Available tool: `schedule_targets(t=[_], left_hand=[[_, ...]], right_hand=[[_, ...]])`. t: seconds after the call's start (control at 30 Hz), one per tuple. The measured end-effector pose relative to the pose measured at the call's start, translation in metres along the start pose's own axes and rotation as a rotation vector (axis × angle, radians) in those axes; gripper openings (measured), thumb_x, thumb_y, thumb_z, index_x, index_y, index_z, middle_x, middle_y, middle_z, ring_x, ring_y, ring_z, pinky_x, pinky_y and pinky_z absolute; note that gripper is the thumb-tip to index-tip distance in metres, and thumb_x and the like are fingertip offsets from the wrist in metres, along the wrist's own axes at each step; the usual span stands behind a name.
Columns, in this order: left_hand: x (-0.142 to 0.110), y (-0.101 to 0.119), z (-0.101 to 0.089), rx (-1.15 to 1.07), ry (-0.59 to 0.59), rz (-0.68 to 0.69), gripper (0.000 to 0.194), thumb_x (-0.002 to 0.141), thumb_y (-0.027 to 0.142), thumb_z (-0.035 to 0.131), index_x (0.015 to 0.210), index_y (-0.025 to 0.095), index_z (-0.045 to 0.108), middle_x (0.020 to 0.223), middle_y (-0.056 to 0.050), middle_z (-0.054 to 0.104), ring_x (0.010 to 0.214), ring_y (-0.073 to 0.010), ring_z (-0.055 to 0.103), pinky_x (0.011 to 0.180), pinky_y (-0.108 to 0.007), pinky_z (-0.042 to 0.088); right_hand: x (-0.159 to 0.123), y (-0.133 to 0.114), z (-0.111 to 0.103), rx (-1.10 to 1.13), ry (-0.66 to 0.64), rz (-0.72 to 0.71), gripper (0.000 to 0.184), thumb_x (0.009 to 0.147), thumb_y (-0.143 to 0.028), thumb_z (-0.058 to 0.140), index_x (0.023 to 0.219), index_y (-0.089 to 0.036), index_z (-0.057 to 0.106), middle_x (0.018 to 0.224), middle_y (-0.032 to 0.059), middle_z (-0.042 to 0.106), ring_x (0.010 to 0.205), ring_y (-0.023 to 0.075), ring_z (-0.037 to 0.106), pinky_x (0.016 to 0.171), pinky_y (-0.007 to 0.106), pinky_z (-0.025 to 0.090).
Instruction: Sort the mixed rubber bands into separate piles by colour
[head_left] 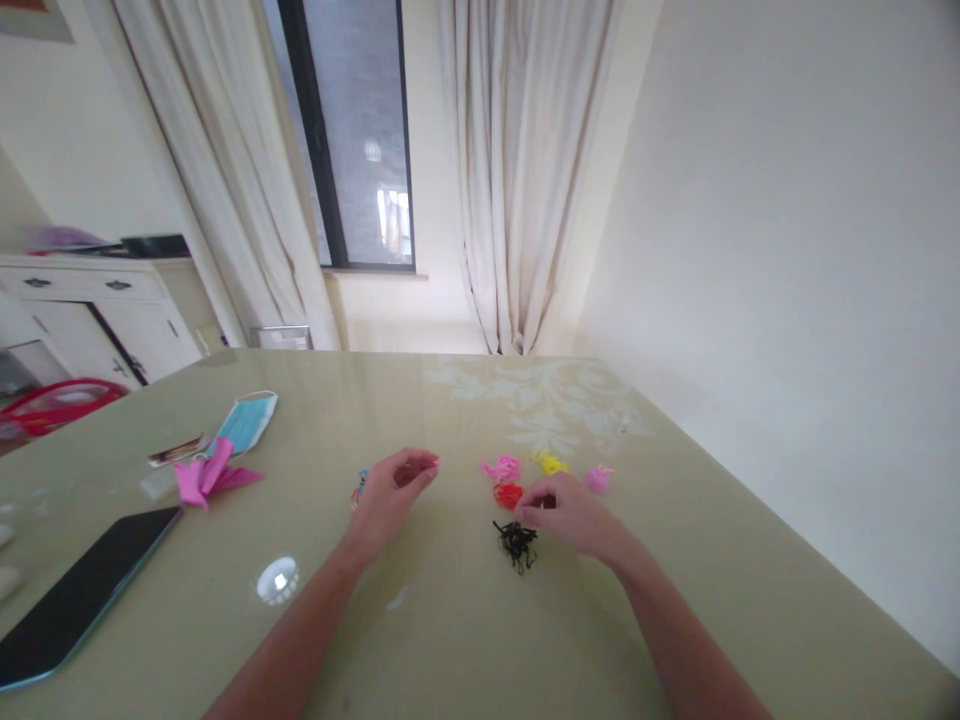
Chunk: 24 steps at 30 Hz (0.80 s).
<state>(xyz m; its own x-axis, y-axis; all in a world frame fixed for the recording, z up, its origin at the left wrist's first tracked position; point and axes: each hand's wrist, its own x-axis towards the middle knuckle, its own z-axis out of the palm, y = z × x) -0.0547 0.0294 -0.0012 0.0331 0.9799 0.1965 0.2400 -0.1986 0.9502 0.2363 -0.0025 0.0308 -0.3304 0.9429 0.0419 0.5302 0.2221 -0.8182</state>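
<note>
Near black strands — the right hand is curled.

Colourful bits partly hidden by left hand, black slab cropped

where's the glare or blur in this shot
Head view: bright reflections in the dark-framed glass window; a small round white glare patch on the glossy green tabletop; tangled black strands look slightly soft; wide-angle stretch toward the edges

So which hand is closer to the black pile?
The right hand. It is just beside the black pile, while the left hand is farther off, across a stretch of bare table.
</note>
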Motion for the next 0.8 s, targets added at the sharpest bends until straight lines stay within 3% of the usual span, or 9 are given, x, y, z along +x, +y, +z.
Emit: schedule_targets(t=[0.13, 0.23, 0.33, 0.5, 0.67, 0.73, 0.8], left_hand=[[-0.006, 0.009, 0.011, -0.165, -0.135, -0.027, 0.033, 0.074, 0.044, 0.082, 0.095, 0.020, 0.075, 0.095, -0.007, 0.081, 0.090, -0.0222, 0.076, 0.086, -0.037, 0.060], [-0.010, 0.010, 0.018, -0.257, -0.200, -0.046, 0.036, 0.074, 0.041, 0.085, 0.099, 0.019, 0.073, 0.096, -0.008, 0.081, 0.089, -0.0207, 0.075, 0.084, -0.034, 0.060], [-0.015, 0.009, 0.027, -0.286, -0.269, -0.067, 0.037, 0.073, 0.039, 0.087, 0.100, 0.017, 0.073, 0.094, -0.009, 0.081, 0.087, -0.0200, 0.075, 0.082, -0.033, 0.059], [-0.023, 0.007, 0.041, -0.300, -0.353, -0.070, 0.034, 0.077, 0.040, 0.084, 0.097, 0.015, 0.074, 0.093, -0.010, 0.081, 0.082, -0.0187, 0.074, 0.079, -0.032, 0.058], [-0.019, 0.011, 0.036, -0.173, -0.313, 0.002, 0.028, 0.082, 0.042, 0.077, 0.097, 0.018, 0.075, 0.095, -0.009, 0.080, 0.088, -0.0210, 0.074, 0.082, -0.033, 0.057], [-0.012, 0.013, 0.023, 0.016, -0.219, 0.058, 0.024, 0.088, 0.041, 0.070, 0.098, 0.020, 0.076, 0.097, -0.007, 0.080, 0.089, -0.0216, 0.073, 0.082, -0.034, 0.057], [-0.005, 0.012, 0.005, 0.303, -0.032, 0.089, 0.021, 0.092, 0.036, 0.063, 0.098, 0.022, 0.077, 0.097, -0.007, 0.079, 0.088, -0.0230, 0.071, 0.082, -0.036, 0.055]], right_hand=[[0.005, 0.003, 0.012, -0.086, 0.044, -0.083, 0.025, 0.084, -0.029, 0.069, 0.061, -0.021, 0.077, 0.057, -0.0007, 0.062, 0.056, 0.0150, 0.048, 0.055, 0.028, 0.030], [0.009, -0.005, 0.027, 0.024, 0.160, -0.160, 0.023, 0.091, -0.037, 0.065, 0.083, -0.022, 0.081, 0.070, 0.0015, 0.067, 0.064, 0.0170, 0.054, 0.059, 0.028, 0.036], [0.011, -0.012, 0.042, 0.105, 0.236, -0.166, 0.024, 0.089, -0.040, 0.070, 0.100, -0.022, 0.080, 0.074, 0.0013, 0.066, 0.065, 0.0167, 0.054, 0.060, 0.028, 0.039], [0.011, -0.015, 0.052, 0.068, 0.219, -0.150, 0.019, 0.091, -0.034, 0.066, 0.084, -0.019, 0.076, 0.070, 0.0015, 0.063, 0.063, 0.0159, 0.052, 0.058, 0.027, 0.037], [0.013, -0.009, 0.048, 0.041, 0.227, -0.153, 0.012, 0.085, -0.027, 0.067, 0.077, -0.019, 0.070, 0.065, -0.0001, 0.058, 0.060, 0.0157, 0.050, 0.056, 0.028, 0.036], [0.015, -0.009, 0.045, 0.134, 0.256, -0.142, 0.018, 0.087, -0.034, 0.067, 0.076, -0.019, 0.069, 0.064, -0.0001, 0.057, 0.059, 0.0157, 0.049, 0.056, 0.028, 0.036], [0.017, -0.011, 0.042, 0.269, 0.289, -0.125, 0.027, 0.088, -0.043, 0.068, 0.078, -0.019, 0.070, 0.065, 0.0008, 0.058, 0.059, 0.0159, 0.050, 0.055, 0.028, 0.038]])
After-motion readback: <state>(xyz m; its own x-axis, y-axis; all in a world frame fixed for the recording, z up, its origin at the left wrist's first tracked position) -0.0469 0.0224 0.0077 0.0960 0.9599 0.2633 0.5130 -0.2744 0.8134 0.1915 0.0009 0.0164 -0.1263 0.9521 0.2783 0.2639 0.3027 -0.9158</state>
